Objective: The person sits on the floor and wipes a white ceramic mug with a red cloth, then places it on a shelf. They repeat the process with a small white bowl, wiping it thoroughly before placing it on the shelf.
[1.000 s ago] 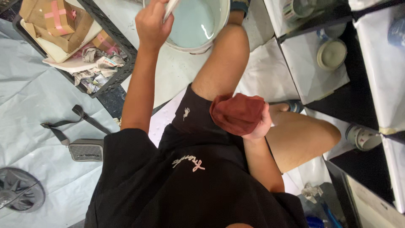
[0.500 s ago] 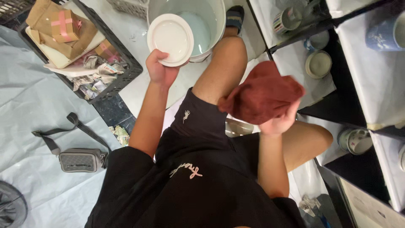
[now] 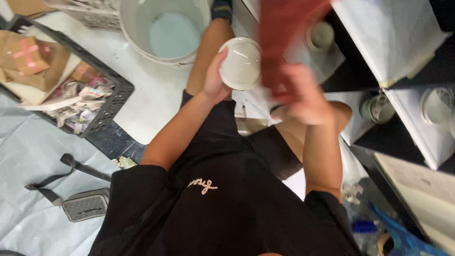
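My left hand (image 3: 214, 76) grips a small white plate (image 3: 240, 64) by its rim and holds it over my knee, its face turned toward me. My right hand (image 3: 303, 97) clutches a dark red cloth (image 3: 284, 35) that hangs blurred just right of the plate, close to touching it. A white bucket (image 3: 137, 33) with pale blue water stands on the floor beyond the plate. I wear a black shirt and shorts.
A black crate (image 3: 111, 102) with cardboard and crumpled paper sits at the left. A grey pouch (image 3: 85, 205) with a strap lies on the grey sheet. White shelves (image 3: 393, 42) at the right hold cups and jars. A blue bag (image 3: 398, 237) lies at lower right.
My left hand lifted the plate out of the bucket and brought it toward my knee. My right hand rose from my lap with the red cloth up to the plate.
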